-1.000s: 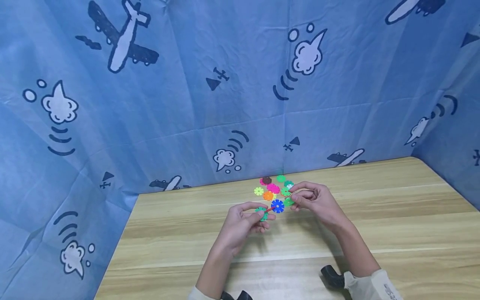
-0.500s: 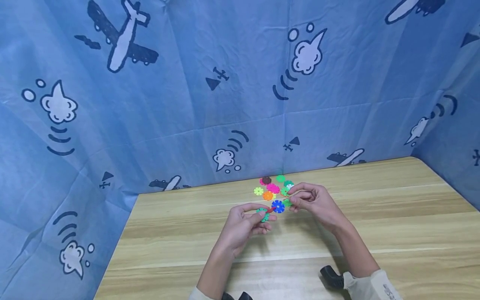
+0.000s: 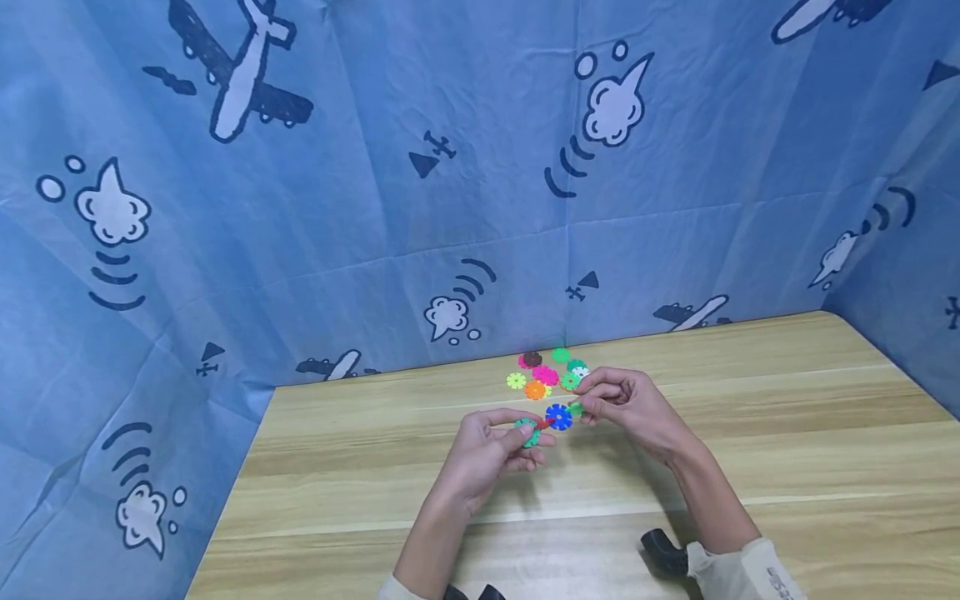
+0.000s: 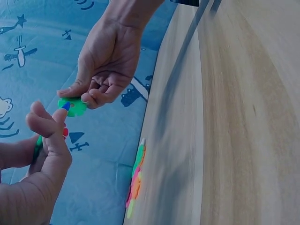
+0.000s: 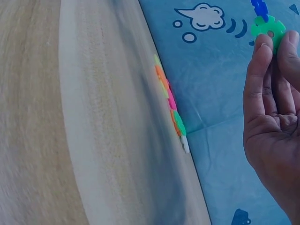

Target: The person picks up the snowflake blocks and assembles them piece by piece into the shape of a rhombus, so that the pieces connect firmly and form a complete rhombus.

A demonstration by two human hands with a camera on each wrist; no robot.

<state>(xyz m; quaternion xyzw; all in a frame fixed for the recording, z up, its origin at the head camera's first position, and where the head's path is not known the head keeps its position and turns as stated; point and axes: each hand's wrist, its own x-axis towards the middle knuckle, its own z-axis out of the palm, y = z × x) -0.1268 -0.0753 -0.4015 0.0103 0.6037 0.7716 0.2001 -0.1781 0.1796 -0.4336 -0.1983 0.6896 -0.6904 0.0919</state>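
Note:
In the head view, my left hand [image 3: 483, 454] pinches a teal snowflake disc [image 3: 529, 437] between thumb and fingers. A red snowflake disc [image 3: 545, 423], seen nearly edge-on, links it to a blue snowflake disc [image 3: 558, 417]. On the blue disc's far side is a bright green snowflake disc [image 4: 78, 108], its edge pinched by my right hand [image 3: 633, 412]. The right wrist view has this green disc meeting the blue one at its rim, above the right fingertips [image 5: 263, 44]. The short row of discs is held up off the table, spanning both hands.
Several loose snowflake discs lie in a cluster near the table's back edge, among them an orange disc [image 3: 535, 390], a yellow disc [image 3: 516, 381] and a pink disc [image 3: 546, 375]. A blue printed curtain [image 3: 390, 208] hangs behind the wooden table [image 3: 337, 500].
The blue disc has shifted slightly right and down in the head view, and the left hand has edged the same way. The bright green disc looks more edge-on. Both hands keep their pinch.

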